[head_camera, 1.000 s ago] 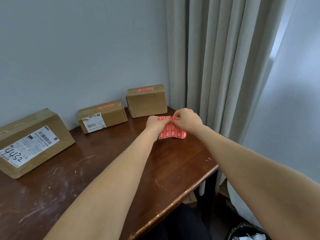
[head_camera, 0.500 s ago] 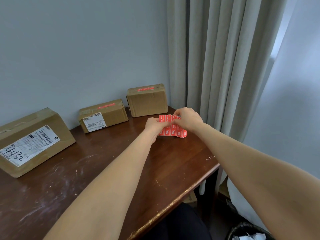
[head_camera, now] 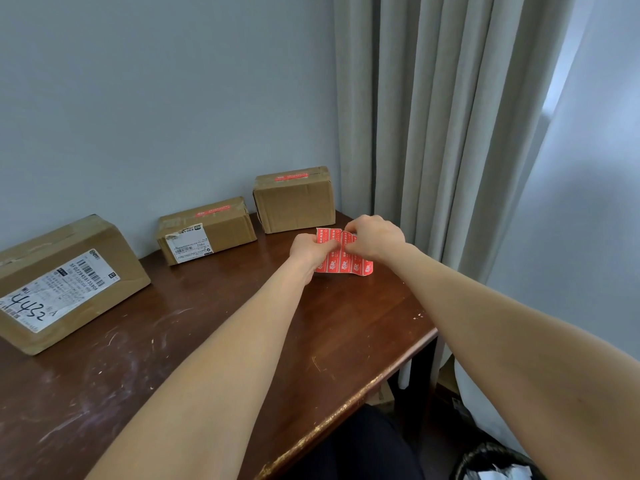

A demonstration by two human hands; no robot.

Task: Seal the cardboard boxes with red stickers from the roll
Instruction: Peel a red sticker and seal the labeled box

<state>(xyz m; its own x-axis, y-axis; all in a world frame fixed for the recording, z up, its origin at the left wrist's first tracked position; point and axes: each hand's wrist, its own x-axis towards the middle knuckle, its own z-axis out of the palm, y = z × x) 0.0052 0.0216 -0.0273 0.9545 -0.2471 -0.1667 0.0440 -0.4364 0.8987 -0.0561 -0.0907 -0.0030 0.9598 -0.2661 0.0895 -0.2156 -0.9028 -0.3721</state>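
Fingers (head_camera: 329, 244) of left hand (head_camera: 310, 249) and right hand (head_camera: 375, 237) curled, pinching top edge of 1 red sticker strip (head_camera: 346, 263) over table (head_camera: 207, 341), near far right corner. Boxes: 3 in row by wall (head_camera: 156, 98): big box (head_camera: 69, 282), middle box (head_camera: 221, 233), far box (head_camera: 294, 206). Red seals (head_camera: 291, 176) on 2: middle, far.

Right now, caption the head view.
Left hand and right hand pinch the red sticker strip at the table, near a stickered box.
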